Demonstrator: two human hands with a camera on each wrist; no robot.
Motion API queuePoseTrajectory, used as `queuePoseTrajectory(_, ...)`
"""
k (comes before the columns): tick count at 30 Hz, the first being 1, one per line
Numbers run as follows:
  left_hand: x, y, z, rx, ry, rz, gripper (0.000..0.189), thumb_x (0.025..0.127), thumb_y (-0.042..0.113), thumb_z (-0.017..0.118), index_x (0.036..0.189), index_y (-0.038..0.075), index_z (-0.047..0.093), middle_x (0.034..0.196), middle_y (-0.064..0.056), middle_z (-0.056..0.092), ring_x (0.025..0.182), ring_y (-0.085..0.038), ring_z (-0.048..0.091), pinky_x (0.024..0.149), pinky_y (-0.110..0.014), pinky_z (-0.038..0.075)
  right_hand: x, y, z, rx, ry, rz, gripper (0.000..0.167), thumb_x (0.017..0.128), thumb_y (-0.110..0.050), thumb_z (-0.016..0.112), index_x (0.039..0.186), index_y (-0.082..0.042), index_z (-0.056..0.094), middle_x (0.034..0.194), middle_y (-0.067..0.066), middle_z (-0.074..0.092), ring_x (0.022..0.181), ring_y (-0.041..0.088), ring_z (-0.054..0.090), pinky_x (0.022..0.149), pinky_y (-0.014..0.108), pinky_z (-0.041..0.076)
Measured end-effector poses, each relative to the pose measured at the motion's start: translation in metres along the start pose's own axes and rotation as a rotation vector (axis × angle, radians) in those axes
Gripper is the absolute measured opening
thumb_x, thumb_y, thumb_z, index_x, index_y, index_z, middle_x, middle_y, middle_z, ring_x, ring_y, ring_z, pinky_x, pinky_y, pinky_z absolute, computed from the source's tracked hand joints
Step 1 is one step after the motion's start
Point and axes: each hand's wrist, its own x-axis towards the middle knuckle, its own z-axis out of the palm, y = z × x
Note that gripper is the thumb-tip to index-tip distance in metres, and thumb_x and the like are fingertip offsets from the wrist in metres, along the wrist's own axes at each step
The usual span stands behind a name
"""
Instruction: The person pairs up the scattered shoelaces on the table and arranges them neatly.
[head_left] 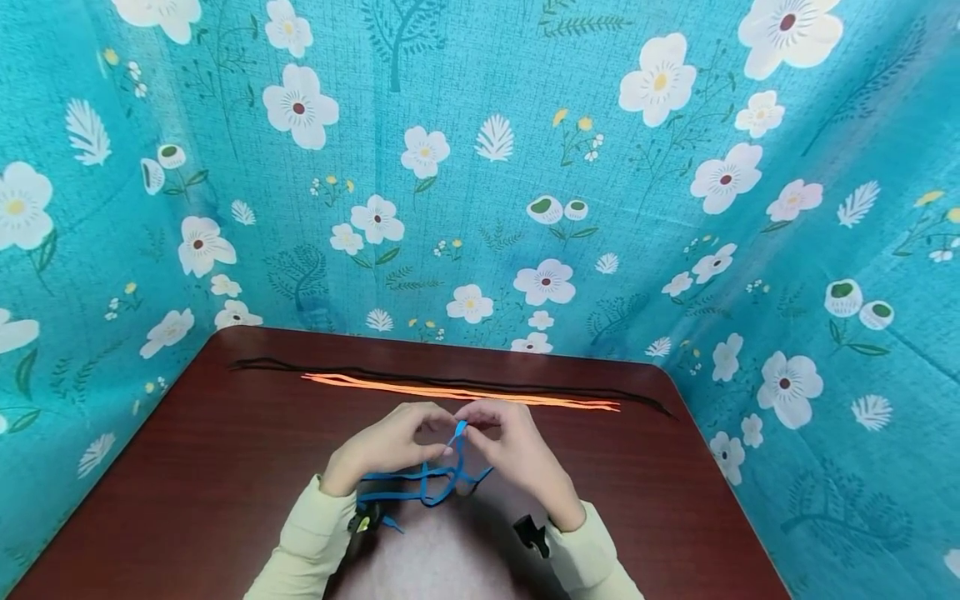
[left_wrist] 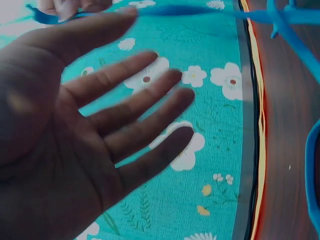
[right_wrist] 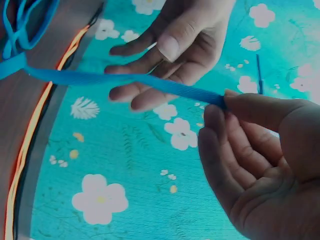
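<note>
A flat blue shoelace (head_left: 397,497) lies in loose loops on the table, one length raised between the two hands. My right hand (head_left: 521,454) pinches that raised length near its end between thumb and index finger, clearest in the right wrist view, where the shoelace (right_wrist: 125,79) runs taut to the left. My left hand (left_wrist: 95,125) is spread beside it, fingers apart and nearly straight, the thumb right at the shoelace (left_wrist: 175,10). In the right wrist view the left hand (right_wrist: 192,42) shows no curl around the shoelace.
Orange laces (head_left: 450,392) stretch across the dark red-brown table (head_left: 202,467), with black laces (head_left: 360,372) just behind them. A blue floral curtain (head_left: 465,208) rises behind the table and on both sides.
</note>
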Motion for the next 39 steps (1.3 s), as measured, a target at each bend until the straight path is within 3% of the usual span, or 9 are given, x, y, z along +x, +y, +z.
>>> queuePoseTrajectory(4, 0.003, 0.006, 0.0, -0.098, -0.018, 0.059, 0.022, 0.098, 0.023, 0.07, 0.115, 0.01, 0.073, 0.107, -0.004, 0.073, 0.091, -0.013, 0.065, 0.082, -0.034, 0.057, -0.002, -0.008, -0.003, 0.043, 0.042, -0.088, 0.012, 0.096, -0.008, 0.07, 0.107, -0.01, 0.075, 0.1, 0.002, 0.076, 0.09, 0.011, 0.073, 0.078, 0.032, 0.06)
queuePoseTrajectory(8, 0.005, 0.011, -0.001, -0.112, -0.007, 0.074, 0.013, 0.101, 0.02, 0.065, 0.104, 0.013, 0.076, 0.095, -0.005, 0.074, 0.08, -0.01, 0.06, 0.073, -0.029, 0.053, -0.005, -0.013, -0.008, 0.068, 0.087, -0.091, 0.009, 0.097, -0.014, 0.071, 0.104, -0.016, 0.076, 0.094, 0.0, 0.076, 0.08, 0.015, 0.073, 0.071, 0.031, 0.06)
queuePoseTrajectory(12, 0.002, 0.014, -0.004, -0.123, 0.018, 0.042, 0.013, 0.102, 0.02, 0.064, 0.103, 0.017, 0.076, 0.095, -0.001, 0.073, 0.082, -0.01, 0.062, 0.075, -0.028, 0.053, -0.009, -0.016, -0.015, 0.025, 0.134, -0.066, 0.007, 0.095, -0.019, 0.073, 0.102, -0.021, 0.076, 0.09, -0.002, 0.076, 0.074, 0.013, 0.07, 0.066, 0.03, 0.059)
queuePoseTrajectory(20, -0.008, 0.019, -0.015, -0.152, 0.075, 0.01, 0.012, 0.102, 0.022, 0.064, 0.104, 0.018, 0.076, 0.093, 0.007, 0.071, 0.084, -0.021, 0.066, 0.077, -0.032, 0.056, -0.016, -0.019, -0.033, -0.039, 0.209, -0.045, 0.011, 0.091, -0.02, 0.078, 0.101, -0.017, 0.079, 0.089, -0.008, 0.076, 0.069, 0.011, 0.065, 0.061, 0.029, 0.057)
queuePoseTrajectory(30, -0.021, 0.024, -0.029, -0.173, 0.14, -0.043, 0.012, 0.102, 0.02, 0.064, 0.106, 0.018, 0.074, 0.099, 0.004, 0.072, 0.093, -0.031, 0.068, 0.077, -0.03, 0.056, -0.028, -0.018, -0.059, -0.154, 0.284, 0.001, 0.014, 0.089, -0.015, 0.08, 0.102, -0.021, 0.08, 0.09, -0.012, 0.075, 0.066, 0.007, 0.058, 0.058, 0.027, 0.05)
queuePoseTrajectory(39, -0.034, 0.025, -0.042, -0.131, 0.202, -0.045, 0.01, 0.1, 0.025, 0.066, 0.105, 0.021, 0.075, 0.099, 0.005, 0.072, 0.092, -0.015, 0.069, 0.08, -0.033, 0.058, -0.037, -0.014, -0.08, -0.195, 0.307, 0.065, 0.015, 0.087, -0.017, 0.081, 0.102, -0.022, 0.081, 0.091, -0.011, 0.076, 0.069, 0.01, 0.062, 0.055, 0.027, 0.05)
